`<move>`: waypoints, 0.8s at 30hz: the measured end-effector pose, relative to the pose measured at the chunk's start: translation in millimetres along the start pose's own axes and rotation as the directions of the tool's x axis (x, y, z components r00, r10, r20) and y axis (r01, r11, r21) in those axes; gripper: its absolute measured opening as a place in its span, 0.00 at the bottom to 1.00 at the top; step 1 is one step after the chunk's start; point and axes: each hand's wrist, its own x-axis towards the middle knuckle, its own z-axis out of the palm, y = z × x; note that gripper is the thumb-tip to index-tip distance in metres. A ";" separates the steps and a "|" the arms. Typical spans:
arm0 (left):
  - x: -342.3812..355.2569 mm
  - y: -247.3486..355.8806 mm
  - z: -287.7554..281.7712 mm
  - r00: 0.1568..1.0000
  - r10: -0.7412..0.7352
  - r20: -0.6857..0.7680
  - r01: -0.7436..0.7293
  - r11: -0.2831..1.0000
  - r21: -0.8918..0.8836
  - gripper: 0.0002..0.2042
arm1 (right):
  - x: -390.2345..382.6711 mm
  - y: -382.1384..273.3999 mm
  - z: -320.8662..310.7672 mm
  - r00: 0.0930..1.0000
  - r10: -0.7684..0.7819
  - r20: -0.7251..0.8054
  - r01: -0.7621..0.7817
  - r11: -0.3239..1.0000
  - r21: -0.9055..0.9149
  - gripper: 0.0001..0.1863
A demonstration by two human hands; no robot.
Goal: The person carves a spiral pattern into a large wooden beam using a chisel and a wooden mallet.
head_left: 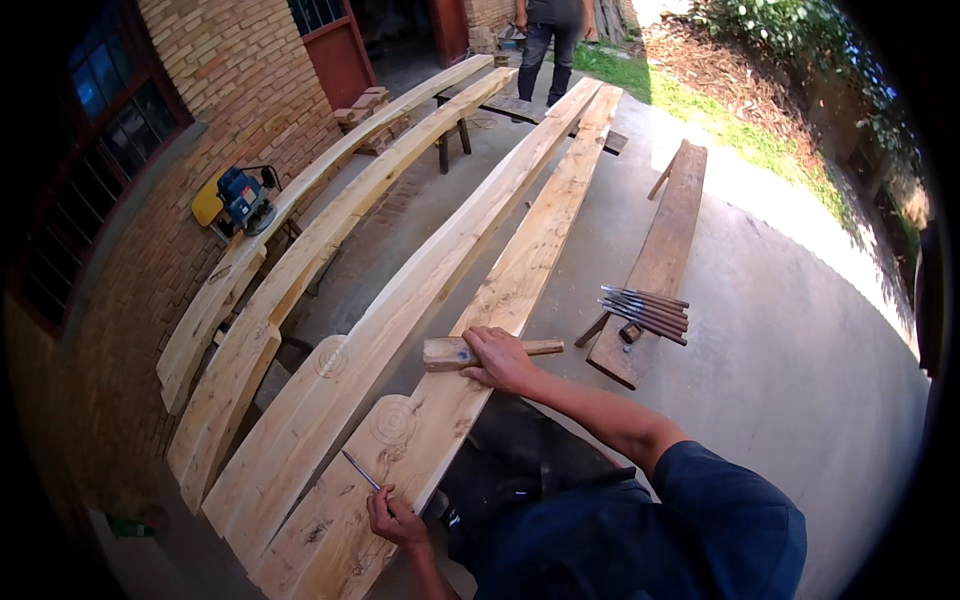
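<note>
My left hand (394,518) grips a slim metal carving tool (358,466), which lies angled over the nearest long pale wooden board (336,510), below a carved spiral (392,420) at that board's end. My right hand (492,355) is closed on a wooden mallet (445,354) resting across the same board, its handle pointing right. To the left lies a second board (270,450) with a similar spiral (330,356).
Two more long boards (225,410) lie at the left, a blue router (245,200) beside them near the brick wall (230,60). At right, a narrow bench (665,220) holds several chisels (645,308). Another person (550,50) stands at the boards' far end.
</note>
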 end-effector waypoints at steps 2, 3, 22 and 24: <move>-1.9 7.9 2.9 0.999 0.043 -0.016 -0.043 0.999 0.004 0.12 | 11.6 13.5 -4.0 0.998 0.064 0.016 -0.064 0.998 0.018 0.32; -0.8 20.9 8.0 1.000 0.031 0.005 -0.031 0.999 -0.023 0.12 | 15.2 21.5 -8.0 0.995 0.094 0.034 -0.094 0.995 0.022 0.31; -34.8 190.9 161.4 0.661 0.563 0.497 -0.246 0.788 -0.565 0.25 | -139.2 3.5 -102.0 0.673 0.542 0.503 -0.604 0.010 0.797 0.12; -27.0 200.0 167.0 0.563 0.643 0.519 -0.333 0.751 -0.570 0.28 | -133.7 39.1 -124.5 0.687 0.586 0.430 -0.662 0.263 0.701 0.12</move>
